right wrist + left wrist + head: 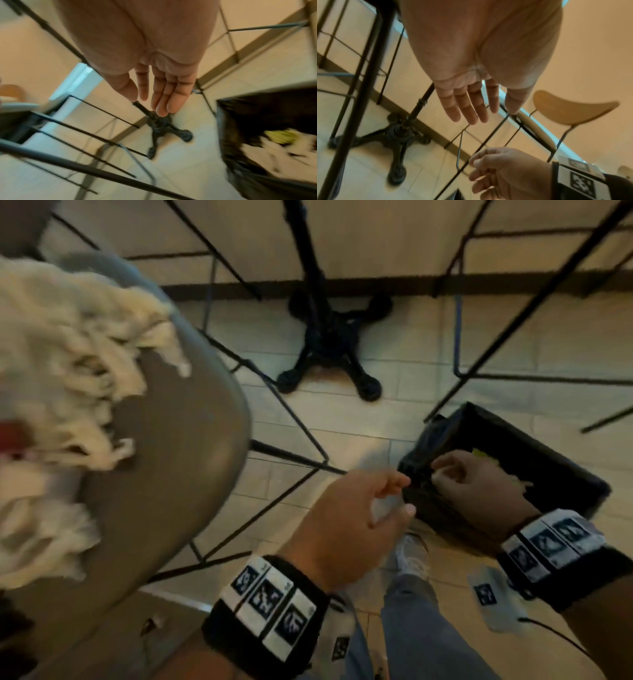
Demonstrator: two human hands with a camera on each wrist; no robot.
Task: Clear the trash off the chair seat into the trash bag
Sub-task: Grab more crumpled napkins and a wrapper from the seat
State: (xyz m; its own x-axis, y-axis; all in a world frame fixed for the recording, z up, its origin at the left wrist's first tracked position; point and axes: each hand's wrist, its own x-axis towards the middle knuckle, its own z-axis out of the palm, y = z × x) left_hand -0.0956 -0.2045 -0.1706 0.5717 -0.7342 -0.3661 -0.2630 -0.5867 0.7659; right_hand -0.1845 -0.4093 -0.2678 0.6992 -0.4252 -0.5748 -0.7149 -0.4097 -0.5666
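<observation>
Bare skin, nothing held: the left hand (pixel 346 522) hangs over the floor with a wide, relaxed grip, its fingers (pixel 467 106) straight in the left wrist view; the right hand (pixel 479 484) sits just beside it at the near edge of the trash bag (pixel 561 470), its fingers (pixel 166 93) likewise straight and empty in the right wrist view, though from the head they look loosely bent. Black and open-mouthed, the bag stands on the tiled floor (pixel 342 419) to the right; white scraps and something yellow (pixel 278 136) lie inside it. Well to the left, the grey chair seat (pixel 171 460) carries a heap of torn white paper trash (pixel 58 344), with something red (pixel 10 433) at its left edge. Beyond stands a black table foot (pixel 329 344).
</observation>
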